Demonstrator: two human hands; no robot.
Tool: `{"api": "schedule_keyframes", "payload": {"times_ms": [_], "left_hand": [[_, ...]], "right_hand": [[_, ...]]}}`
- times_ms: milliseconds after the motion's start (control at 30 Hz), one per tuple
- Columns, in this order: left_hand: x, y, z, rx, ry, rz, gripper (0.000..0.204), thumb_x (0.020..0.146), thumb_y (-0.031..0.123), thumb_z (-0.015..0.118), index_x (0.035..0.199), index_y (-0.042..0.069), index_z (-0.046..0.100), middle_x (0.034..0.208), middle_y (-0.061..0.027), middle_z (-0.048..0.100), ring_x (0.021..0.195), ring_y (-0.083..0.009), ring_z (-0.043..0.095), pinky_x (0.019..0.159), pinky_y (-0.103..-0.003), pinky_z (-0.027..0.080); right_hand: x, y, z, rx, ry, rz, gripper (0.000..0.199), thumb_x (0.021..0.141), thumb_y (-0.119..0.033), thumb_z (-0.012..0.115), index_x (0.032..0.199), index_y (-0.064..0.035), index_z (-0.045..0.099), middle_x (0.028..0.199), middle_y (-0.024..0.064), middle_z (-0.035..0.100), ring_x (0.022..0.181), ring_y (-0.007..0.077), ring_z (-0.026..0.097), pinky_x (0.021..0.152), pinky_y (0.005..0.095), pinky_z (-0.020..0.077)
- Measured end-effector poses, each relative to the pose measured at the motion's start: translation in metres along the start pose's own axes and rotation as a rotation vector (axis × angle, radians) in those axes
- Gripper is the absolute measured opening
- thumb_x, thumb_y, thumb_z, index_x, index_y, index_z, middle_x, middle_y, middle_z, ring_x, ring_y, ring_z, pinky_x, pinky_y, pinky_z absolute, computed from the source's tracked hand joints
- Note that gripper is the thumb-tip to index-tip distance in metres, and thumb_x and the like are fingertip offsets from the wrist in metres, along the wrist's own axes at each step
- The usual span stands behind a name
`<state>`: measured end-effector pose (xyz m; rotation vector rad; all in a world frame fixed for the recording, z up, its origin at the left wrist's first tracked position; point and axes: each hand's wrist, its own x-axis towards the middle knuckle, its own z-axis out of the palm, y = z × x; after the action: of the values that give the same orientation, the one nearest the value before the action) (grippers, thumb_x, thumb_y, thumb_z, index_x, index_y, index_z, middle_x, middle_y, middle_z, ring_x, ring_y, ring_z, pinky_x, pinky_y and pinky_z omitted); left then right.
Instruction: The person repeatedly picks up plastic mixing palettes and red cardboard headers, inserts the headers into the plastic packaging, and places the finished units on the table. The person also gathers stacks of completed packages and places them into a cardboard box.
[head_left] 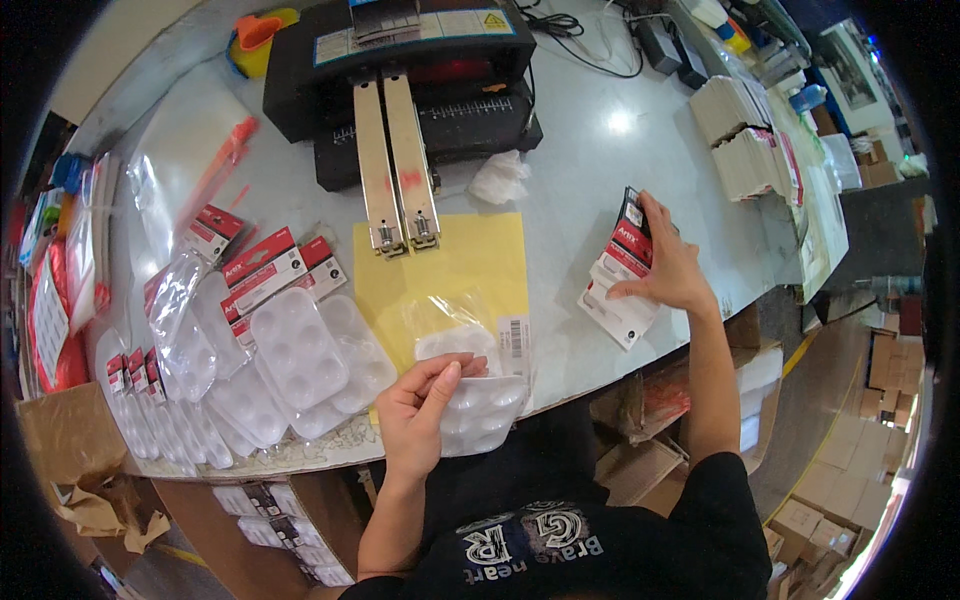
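My left hand [420,410] grips a clear plastic blister tray [482,412] with round pockets at the table's near edge. My right hand [668,270] rests on a small stack of red, black and white backing cards [620,285] lying at the right of the table, fingers on the top card. A yellow sheet [470,262] lies between the hands, with another clear blister and a barcode label on it.
A black sealing machine [410,70] with two metal arms stands at the back. Piles of clear blisters [300,360] and red cards [262,265] cover the left. White card stacks [745,140] sit at the right. Cardboard boxes stand below the table.
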<state>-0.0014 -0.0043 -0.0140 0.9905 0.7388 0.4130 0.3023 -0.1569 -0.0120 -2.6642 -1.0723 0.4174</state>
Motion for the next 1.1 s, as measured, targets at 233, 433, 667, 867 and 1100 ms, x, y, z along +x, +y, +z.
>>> {"api": "schedule_keyframes", "payload": {"times_ms": [233, 433, 667, 867, 1100], "left_hand": [[-0.004, 0.000, -0.006, 0.034, 0.000, -0.030, 0.023, 0.093, 0.011, 0.056, 0.106, -0.007, 0.062, 0.098, -0.0164, 0.069, 0.093, -0.0192, 0.066, 0.085, -0.028, 0.049], [-0.002, 0.001, -0.006, 0.049, -0.007, -0.033, 0.022, 0.094, 0.011, 0.055, 0.105, -0.007, 0.062, 0.098, -0.0163, 0.069, 0.092, -0.0189, 0.066, 0.084, -0.028, 0.049], [-0.003, 0.001, -0.001, 0.085, 0.024, -0.016, 0.023, 0.092, 0.012, 0.056, 0.104, -0.008, 0.062, 0.095, -0.0199, 0.068, 0.088, -0.0230, 0.067, 0.082, -0.032, 0.051], [-0.001, 0.002, 0.003, 0.079, -0.022, 0.001, 0.022, 0.093, 0.011, 0.056, 0.104, -0.008, 0.062, 0.095, -0.0196, 0.069, 0.088, -0.0227, 0.067, 0.082, -0.032, 0.051], [-0.002, 0.006, 0.003, 0.080, -0.026, 0.021, 0.024, 0.093, 0.009, 0.054, 0.106, -0.009, 0.062, 0.098, -0.0187, 0.068, 0.090, -0.0218, 0.067, 0.084, -0.030, 0.050]], "right_hand": [[-0.005, -0.011, -0.003, -0.160, -0.064, 0.045, 0.147, 0.030, -0.069, 0.081, 0.147, -0.0071, 0.016, 0.149, 0.0163, 0.027, 0.139, 0.0323, 0.026, 0.100, 0.0565, 0.0224], [-0.030, -0.007, 0.007, -0.141, 0.009, 0.007, 0.143, 0.034, -0.070, 0.079, 0.146, -0.0043, 0.019, 0.151, 0.0178, 0.025, 0.139, 0.0334, 0.025, 0.101, 0.0534, 0.0219], [-0.030, -0.009, 0.009, -0.115, 0.053, 0.060, 0.130, 0.043, -0.067, 0.077, 0.142, -0.0006, 0.028, 0.148, 0.0184, 0.031, 0.138, 0.0296, 0.029, 0.102, 0.0463, 0.0247], [-0.042, -0.017, 0.011, -0.153, 0.159, -0.028, 0.108, 0.058, -0.056, 0.077, 0.139, -0.0008, 0.034, 0.141, 0.0182, 0.042, 0.132, 0.0290, 0.039, 0.099, 0.0448, 0.0286], [-0.065, -0.060, 0.008, 0.048, 0.337, -0.044, 0.069, 0.064, -0.029, 0.082, 0.123, -0.0060, 0.056, 0.114, 0.0108, 0.064, 0.105, 0.0232, 0.060, 0.087, 0.0356, 0.0407]]}}
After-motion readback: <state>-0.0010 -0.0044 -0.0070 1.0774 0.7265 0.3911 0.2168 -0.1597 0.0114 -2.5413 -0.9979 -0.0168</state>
